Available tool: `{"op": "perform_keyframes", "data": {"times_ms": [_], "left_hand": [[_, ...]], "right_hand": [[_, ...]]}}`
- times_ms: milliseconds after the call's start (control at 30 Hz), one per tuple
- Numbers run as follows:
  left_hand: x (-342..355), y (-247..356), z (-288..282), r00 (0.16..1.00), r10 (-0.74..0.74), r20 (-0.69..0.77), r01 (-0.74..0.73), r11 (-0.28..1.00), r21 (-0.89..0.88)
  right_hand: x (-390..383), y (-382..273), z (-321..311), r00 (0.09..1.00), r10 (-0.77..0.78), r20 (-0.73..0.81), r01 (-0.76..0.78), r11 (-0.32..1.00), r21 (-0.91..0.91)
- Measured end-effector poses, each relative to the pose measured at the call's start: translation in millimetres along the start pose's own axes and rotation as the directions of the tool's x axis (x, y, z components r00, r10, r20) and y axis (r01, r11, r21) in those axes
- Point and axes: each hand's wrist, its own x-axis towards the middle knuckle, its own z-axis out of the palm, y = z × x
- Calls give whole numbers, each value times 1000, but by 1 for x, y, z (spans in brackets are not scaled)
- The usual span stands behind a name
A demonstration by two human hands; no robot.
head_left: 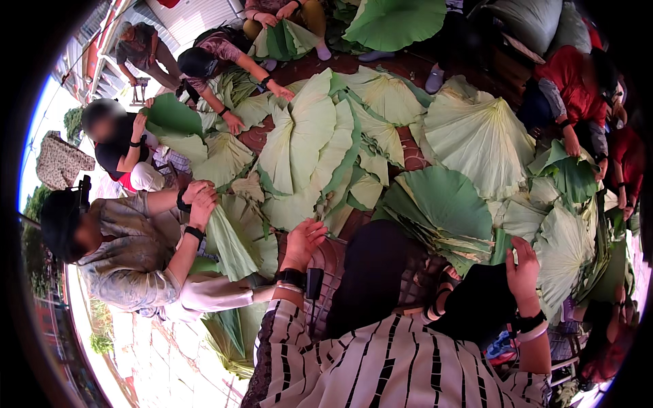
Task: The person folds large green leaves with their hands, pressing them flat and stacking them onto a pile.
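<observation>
My left hand [305,241] is raised over the paved ground with its fingers apart and nothing in it. Just beyond it lies a spread of large lotus leaves [297,146], pale undersides up. My right hand [522,268] is lifted beside my right knee, fingers extended and holding nothing that I can see. A folded stack of green lotus leaves [442,207] rests in front of my knees, between the two hands. Close to the right hand is another pile of pale leaves [561,251]. Each of my wrists has a dark band.
At the left, a person in a cap [146,251] holds a folded lotus leaf [231,238]. Several other people sit or bend around the pile, including one in red [571,88] at the right handling a green leaf [575,177]. Grey sacks [527,24] stand at the back right.
</observation>
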Motion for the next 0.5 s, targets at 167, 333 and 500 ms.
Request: {"op": "perform_keyframes", "data": {"times_ms": [167, 333, 500], "left_hand": [[38, -32, 11, 996, -91, -18, 92, 980, 177], [40, -54, 14, 997, -71, -23, 74, 974, 216], [21, -65, -26, 990, -115, -84, 130, 972, 195]], "right_hand": [[14, -7, 4, 996, 40, 83, -41, 999, 7], [25, -9, 8, 993, 55, 106, -59, 998, 29], [41, -15, 21, 988, 37, 152, -51, 994, 92]]}}
